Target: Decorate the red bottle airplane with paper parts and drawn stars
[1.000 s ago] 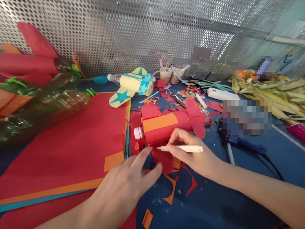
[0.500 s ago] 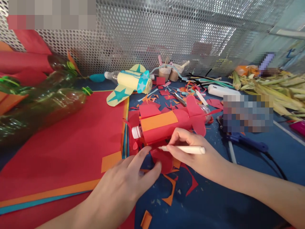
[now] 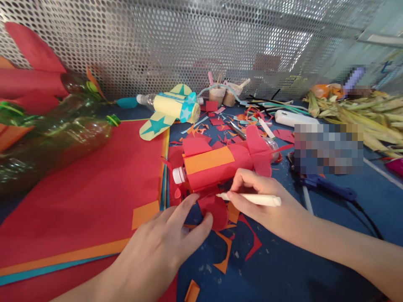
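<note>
My right hand [image 3: 258, 193] pinches a white felt-tip pen [image 3: 262, 199], its tip at the upper part of a red paper wing [image 3: 215, 213]. This wing juts toward me from a bottle wrapped in red paper [image 3: 217, 167], which lies on its side with an orange strip [image 3: 209, 160] on top and a white cap at the left. My left hand [image 3: 163, 243] has its index finger and thumb spread. The thumb touches the wing's left edge, and the index fingertip is near where the wing joins the bottle. The other left fingers are partly hidden.
Red sheets [image 3: 103, 184] are stacked at left beside green bottles [image 3: 59, 142]. Behind lie a yellow bottle plane [image 3: 170, 107], paper scraps, scissors [image 3: 238, 130] and two cups [image 3: 217, 94]. A blue glue gun [image 3: 329, 186] with its cord and dry husks [image 3: 368, 113] are at right.
My right hand has moved the pen slightly to the right along the upper part of the red wing. My left hand stays at the wing almost unmoved.
</note>
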A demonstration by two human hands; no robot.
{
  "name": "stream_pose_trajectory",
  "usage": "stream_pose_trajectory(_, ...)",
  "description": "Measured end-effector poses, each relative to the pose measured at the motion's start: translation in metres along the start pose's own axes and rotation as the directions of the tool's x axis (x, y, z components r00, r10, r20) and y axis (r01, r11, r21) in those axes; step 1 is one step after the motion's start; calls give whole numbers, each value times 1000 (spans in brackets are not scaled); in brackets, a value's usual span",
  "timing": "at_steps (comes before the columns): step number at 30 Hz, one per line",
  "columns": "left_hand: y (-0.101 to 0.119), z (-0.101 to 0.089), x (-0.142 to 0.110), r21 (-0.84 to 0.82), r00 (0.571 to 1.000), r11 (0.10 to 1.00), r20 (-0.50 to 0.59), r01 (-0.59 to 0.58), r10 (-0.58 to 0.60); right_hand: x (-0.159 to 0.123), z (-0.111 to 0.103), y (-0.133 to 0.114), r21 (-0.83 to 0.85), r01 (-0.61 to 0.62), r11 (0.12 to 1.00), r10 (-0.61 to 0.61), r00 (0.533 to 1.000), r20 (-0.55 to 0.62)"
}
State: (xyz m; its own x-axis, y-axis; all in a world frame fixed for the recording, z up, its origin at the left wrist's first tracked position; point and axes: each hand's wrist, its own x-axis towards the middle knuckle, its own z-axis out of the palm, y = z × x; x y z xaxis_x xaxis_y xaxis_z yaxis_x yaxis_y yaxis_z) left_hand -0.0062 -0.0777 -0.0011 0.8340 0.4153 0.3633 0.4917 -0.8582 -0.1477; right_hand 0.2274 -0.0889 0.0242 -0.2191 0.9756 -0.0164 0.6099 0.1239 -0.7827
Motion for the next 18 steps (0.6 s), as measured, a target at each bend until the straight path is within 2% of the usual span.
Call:
stream_pose_trajectory(3, 0, 0, 0, 7, 1000, 1000, -30, -6, 6, -3, 3, -2, 41, -8, 999, 6, 999, 41)
stream_pose_trajectory(6, 1, 1, 1, -9, 1000, 1000, -8, 8, -8, -5, 5, -5, 65, -3, 998, -2, 998, 68)
stream_pose_trajectory(18, 1, 0, -2, -1, 1000, 1000, 9, 10, -10, -5, 9, -4, 105, 24, 994, -34, 994, 99)
